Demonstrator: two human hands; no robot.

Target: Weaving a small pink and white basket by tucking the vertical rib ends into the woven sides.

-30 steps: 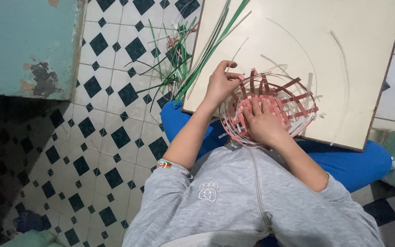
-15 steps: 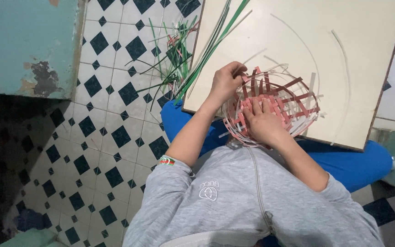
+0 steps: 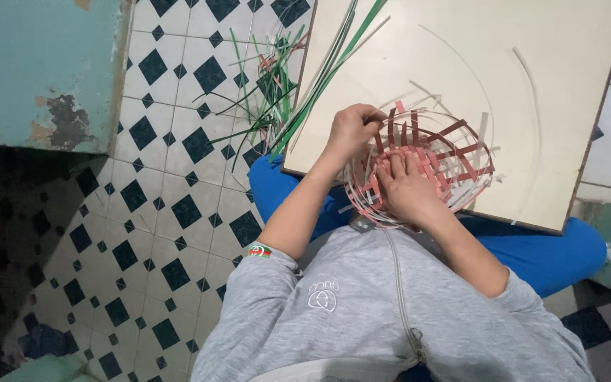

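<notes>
The right hand (image 3: 408, 192) lies flat, fingers spread, inside the half-woven red and white basket (image 3: 426, 166) at the near edge of the board (image 3: 567, 106). The left hand (image 3: 351, 127) pinches a strip at its left rim. Weaving seems mid-round; threading on likely needs steady pressure. Green strips (image 3: 319, 67) lie beyond.

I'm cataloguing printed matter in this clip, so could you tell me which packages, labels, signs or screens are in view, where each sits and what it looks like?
No packages, signs or screens.
Sleeve tab: on the grey left cuff, small rectangle, red, white and green.
Chest emblem: on the grey sweatshirt front, small paw-like outline in white.
</notes>
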